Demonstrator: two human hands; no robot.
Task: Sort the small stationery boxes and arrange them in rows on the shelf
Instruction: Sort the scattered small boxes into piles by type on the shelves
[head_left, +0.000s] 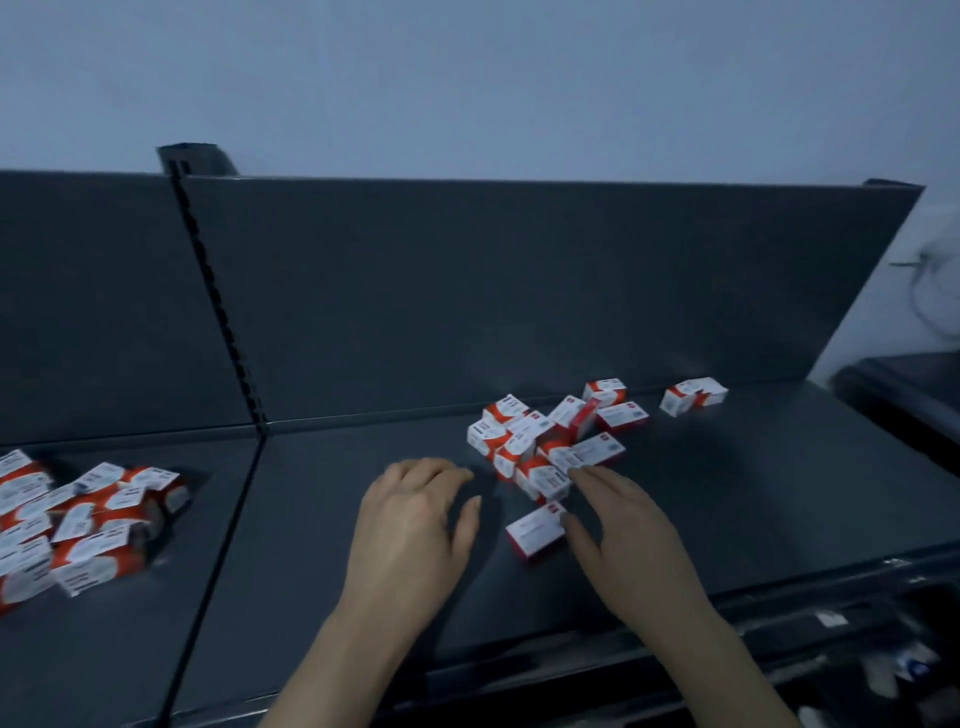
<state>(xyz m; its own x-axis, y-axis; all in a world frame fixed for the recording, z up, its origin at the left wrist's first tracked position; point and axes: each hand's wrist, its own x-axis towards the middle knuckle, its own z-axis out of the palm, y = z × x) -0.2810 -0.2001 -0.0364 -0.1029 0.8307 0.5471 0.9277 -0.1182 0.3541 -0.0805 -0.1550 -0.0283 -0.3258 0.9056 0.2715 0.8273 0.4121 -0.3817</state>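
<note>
A loose heap of small red-and-white boxes (545, 441) lies on the dark grey shelf (753, 493), near its back. One box (535, 530) lies alone in front of the heap, and another (693, 396) sits apart at the back right. My left hand (415, 525) hovers palm down just left of the heap, fingers relaxed, holding nothing. My right hand (623, 535) reaches in from the right with straight fingers; its fingertips touch the front of the heap and its thumb lies against the lone box.
A second pile of the same boxes (78, 519) covers the neighbouring shelf section at the far left. A slotted upright (218, 306) divides the two back panels. Lower shelves with unclear items show at the bottom right (883, 670).
</note>
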